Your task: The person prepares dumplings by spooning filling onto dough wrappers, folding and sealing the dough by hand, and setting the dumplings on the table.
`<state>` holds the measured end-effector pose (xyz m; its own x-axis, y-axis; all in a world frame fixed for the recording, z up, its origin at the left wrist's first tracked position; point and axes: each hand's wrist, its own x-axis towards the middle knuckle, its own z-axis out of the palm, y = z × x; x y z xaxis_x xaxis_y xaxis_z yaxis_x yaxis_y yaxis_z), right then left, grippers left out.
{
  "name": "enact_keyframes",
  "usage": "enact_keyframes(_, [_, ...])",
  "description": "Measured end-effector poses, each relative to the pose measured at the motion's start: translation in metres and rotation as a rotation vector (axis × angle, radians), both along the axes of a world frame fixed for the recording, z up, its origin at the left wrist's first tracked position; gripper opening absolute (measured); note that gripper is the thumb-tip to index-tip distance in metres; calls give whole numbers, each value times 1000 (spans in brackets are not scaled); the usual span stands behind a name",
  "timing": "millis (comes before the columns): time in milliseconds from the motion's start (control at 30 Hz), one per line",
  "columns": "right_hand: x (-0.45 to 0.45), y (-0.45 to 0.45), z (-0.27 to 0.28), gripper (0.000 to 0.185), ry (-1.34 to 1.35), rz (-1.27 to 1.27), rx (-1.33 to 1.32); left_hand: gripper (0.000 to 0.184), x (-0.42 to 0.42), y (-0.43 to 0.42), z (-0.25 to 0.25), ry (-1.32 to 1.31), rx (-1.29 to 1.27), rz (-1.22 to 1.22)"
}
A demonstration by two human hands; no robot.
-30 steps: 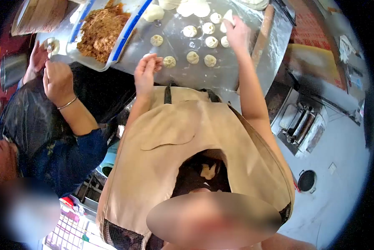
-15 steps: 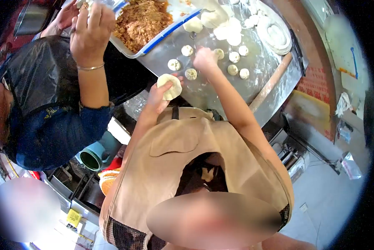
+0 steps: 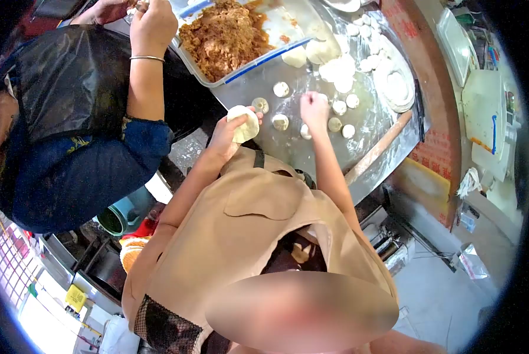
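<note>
A round, flat dough wrapper [image 3: 246, 124] rests on my left hand [image 3: 224, 137], its thumb pressed over the wrapper, at the near left edge of the metal table [image 3: 288, 144]. Above the table among small pleated buns [image 3: 281, 122] is my right hand [image 3: 315, 110], its fingers curled closed; whatever it may hold is hidden. Several buns lie on both sides of it. Behind the hands, a clear tub [image 3: 264, 64] with a blue edge contains reddish-brown filling [image 3: 226, 38]. Flat pieces of dough [image 3: 338, 72] lie right of the tub.
A rolling pin [image 3: 380, 146] lies slantwise at the table's right side, below a coiled dough ring [image 3: 393, 87] and small dough pieces. At left, a co-worker's hand [image 3: 153, 25] is raised beside the tub. Clear containers [image 3: 482, 106] stand far right.
The view has turned and shifted. My right hand has left the wrappers' side and closed among the buns. My left hand, earlier without a wrapper, now holds one. The co-worker's hands have risen beside the tub.
</note>
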<state>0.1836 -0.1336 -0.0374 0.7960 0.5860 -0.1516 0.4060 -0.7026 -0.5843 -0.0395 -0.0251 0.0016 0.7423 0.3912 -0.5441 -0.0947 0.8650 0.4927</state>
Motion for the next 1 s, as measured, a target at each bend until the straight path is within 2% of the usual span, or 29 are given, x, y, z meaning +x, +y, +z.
enact_keyframes(33, [-2, -1, 13, 17, -129, 33, 148, 35, 2, 1, -2, -6, -7, 21])
enact_keyframes(67, [0, 3, 26, 15, -93, 32, 210, 35, 6, 1, -4, -10, -12, 25])
enact_keyframes(100, [2, 18, 46, 15, -97, 36, 205, 34, 10, 1, -8, 29, 18, 56])
enact_keyframes(167, [5, 53, 78, 17, -245, 231, 252, 33, 19, 3, -11, 66, 44, 94])
enact_keyframes(233, [7, 97, 88, 15, -445, 409, 5, 31, 28, 5, -6, 218, 150, 114])
enact_keyframes(300, [9, 134, 83, 12, -567, 595, -21, 28, 36, 11, 7, 257, 139, 128])
enact_keyframes(433, [10, 183, 70, 9, -526, 613, -93, 31, 39, 19, 15, 216, 81, 171])
enact_keyframes(533, [-5, 184, 76, 15, -468, 710, -297, 33, 37, 28, 17, 191, 66, 182])
enact_keyframes(700, [-25, 155, 74, 17, -387, 747, -277, 32, 36, 38, 10, 157, 68, 166])
enact_keyframes(800, [-15, 162, 75, 16, -419, 575, -255, 32, 38, 42, 10, 150, 68, 156])
enact_keyframes(900, [-10, 174, 85, 16, -379, 558, -268, 32, 38, 42, 9, 75, 68, 165])
enact_keyframes(1000, [-22, 170, 80, 16, -447, 716, -327, 33, 38, 43, 6, 83, 53, 178])
